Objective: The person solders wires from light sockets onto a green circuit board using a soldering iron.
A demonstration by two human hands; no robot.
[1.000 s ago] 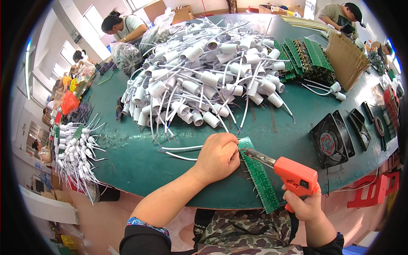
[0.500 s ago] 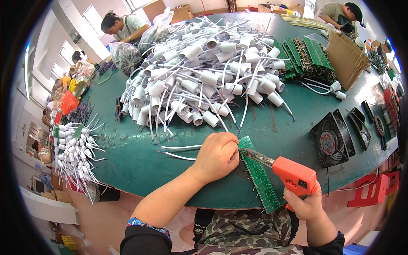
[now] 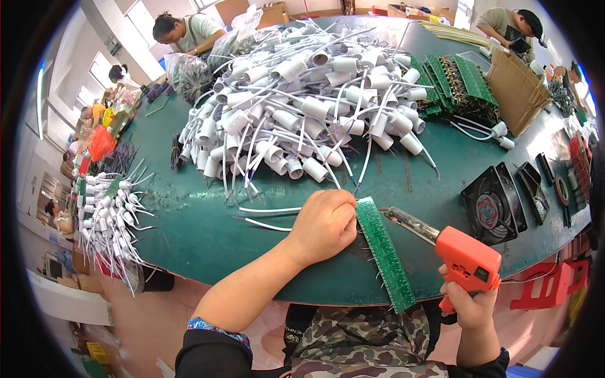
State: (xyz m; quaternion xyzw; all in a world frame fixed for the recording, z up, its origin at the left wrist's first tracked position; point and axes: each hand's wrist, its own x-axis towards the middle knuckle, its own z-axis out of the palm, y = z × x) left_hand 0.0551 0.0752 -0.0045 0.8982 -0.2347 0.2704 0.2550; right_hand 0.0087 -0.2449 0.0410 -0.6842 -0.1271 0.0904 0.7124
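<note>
In my right hand [image 3: 469, 302] is a red pistol-shaped soldering gun [image 3: 467, 255], my fingers wrapped round its grip. Its metal tip points up-left and stands apart from a long green circuit board [image 3: 386, 255], just right of it. The board lies slantwise at the table's front edge, short wire ends sticking out along its left side. My left hand [image 3: 324, 223] is closed at the board's far-left corner, its fingertips pressed together; what they pinch is hidden. Two white cables [image 3: 271, 210] with bared ends run out leftward from beneath this hand.
A large heap of white lamp sockets with cables [image 3: 296, 120] covers the table's middle. More sockets [image 3: 110, 217] lie at the left edge. Stacked green boards [image 3: 457, 82], a cardboard piece [image 3: 517, 91] and a black fan [image 3: 493, 205] stand right. Two people work across the table.
The soldering gun has drawn back right and slightly down, its tip leaving the board's far end. My left hand stays at the board's corner.
</note>
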